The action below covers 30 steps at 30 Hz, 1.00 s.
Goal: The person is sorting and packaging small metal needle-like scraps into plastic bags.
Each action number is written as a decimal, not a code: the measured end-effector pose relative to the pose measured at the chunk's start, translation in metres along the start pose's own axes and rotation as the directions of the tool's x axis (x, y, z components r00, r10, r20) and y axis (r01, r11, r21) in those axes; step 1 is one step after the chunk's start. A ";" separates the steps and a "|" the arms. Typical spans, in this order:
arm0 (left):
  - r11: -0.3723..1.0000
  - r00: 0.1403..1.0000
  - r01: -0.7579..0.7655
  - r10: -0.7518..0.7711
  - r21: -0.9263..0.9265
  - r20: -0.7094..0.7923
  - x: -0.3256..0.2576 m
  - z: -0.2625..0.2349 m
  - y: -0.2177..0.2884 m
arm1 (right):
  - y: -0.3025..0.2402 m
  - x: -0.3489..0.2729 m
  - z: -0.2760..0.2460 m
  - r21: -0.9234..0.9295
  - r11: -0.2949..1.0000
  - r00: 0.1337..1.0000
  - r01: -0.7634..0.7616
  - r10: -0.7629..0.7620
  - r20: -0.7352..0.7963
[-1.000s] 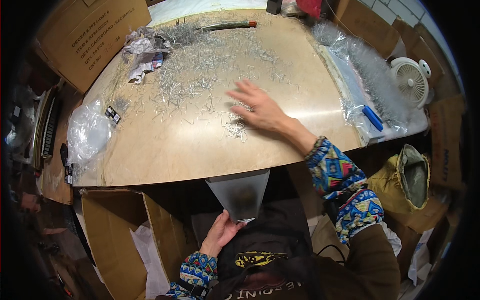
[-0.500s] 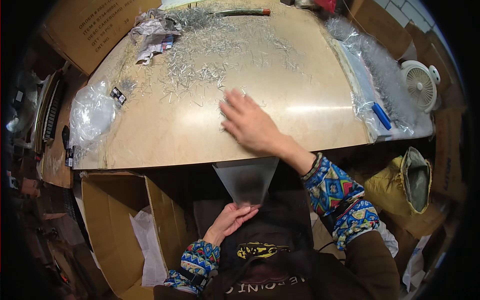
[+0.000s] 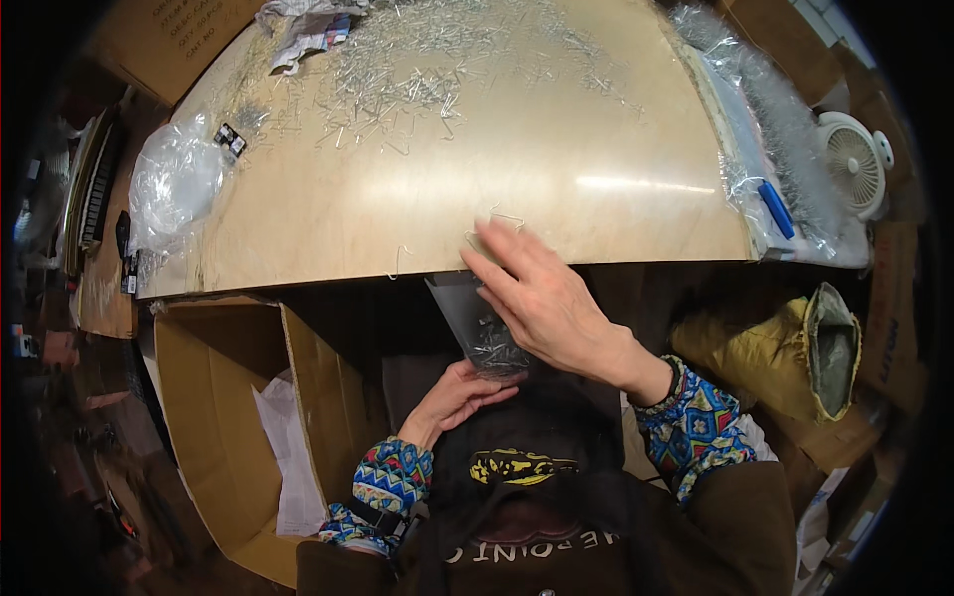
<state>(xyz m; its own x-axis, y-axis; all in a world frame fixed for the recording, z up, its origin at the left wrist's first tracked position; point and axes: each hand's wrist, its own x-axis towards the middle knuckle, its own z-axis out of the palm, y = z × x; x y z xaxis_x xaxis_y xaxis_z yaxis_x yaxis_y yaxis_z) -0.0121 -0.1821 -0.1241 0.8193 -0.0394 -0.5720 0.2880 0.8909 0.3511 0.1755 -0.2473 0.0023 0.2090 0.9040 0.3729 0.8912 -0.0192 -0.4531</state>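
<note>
Below the table's front edge, my left hand [image 3: 467, 401] grips the bottom end of a clear plastic bag [image 3: 457, 308]. Several small bent metal wire hooks [image 3: 495, 343] lie inside the bag. My right hand [image 3: 556, 308] is over the table edge and the bag's upper right side, its fingers stretched out and slightly blurred, holding nothing I can see. A few loose hooks [image 3: 506, 216] lie by its fingertips, and one more hook [image 3: 399, 262] rests at the edge to the left. Many others form a scattered pile [image 3: 397, 89] farther back.
The wooden table [image 3: 328, 228] carries a crumpled clear plastic bag [image 3: 179, 174] at left and crumpled paper [image 3: 303, 30] behind. A blue pen-like tool [image 3: 776, 210] and white fan [image 3: 852, 164] are at right. Below stand an open cardboard box [image 3: 224, 348] and a yellow sack [image 3: 755, 348].
My right hand has come back toward me from the tabletop to the edge above the bag. Hooks now show inside the bag. The view has shifted, while my left hand keeps its grip.
</note>
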 end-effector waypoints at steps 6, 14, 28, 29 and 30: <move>0.994 0.998 -0.026 0.032 0.111 -0.047 0.007 -0.026 -0.011 | -0.004 -0.030 0.013 0.180 0.983 0.992 0.042 -0.063 0.109; 0.993 0.998 -0.026 0.019 0.114 0.060 0.001 -0.014 -0.006 | 0.002 -0.044 0.015 0.140 0.990 0.947 0.035 -0.078 0.310; 0.968 0.964 0.157 -0.193 0.195 0.183 -0.004 -0.032 -0.011 | 0.002 -0.070 0.012 0.435 0.872 0.970 -0.224 0.158 0.183; 0.956 0.955 0.177 -0.225 0.235 0.194 -0.010 -0.031 -0.009 | 0.002 -0.065 0.004 0.405 0.881 0.960 -0.243 0.159 0.229; 0.968 0.974 0.143 -0.175 0.206 0.145 -0.014 -0.028 -0.009 | 0.004 -0.067 0.002 0.385 0.899 0.959 -0.208 0.109 0.262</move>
<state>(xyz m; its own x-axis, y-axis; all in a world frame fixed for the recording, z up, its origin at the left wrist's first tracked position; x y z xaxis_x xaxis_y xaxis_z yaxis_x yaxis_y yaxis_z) -0.0398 -0.1765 -0.1400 0.8195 -0.2598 -0.5108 0.4982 0.7635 0.4109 0.1645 -0.3069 -0.0257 0.1926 0.9766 0.0962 0.6033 -0.0405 -0.7965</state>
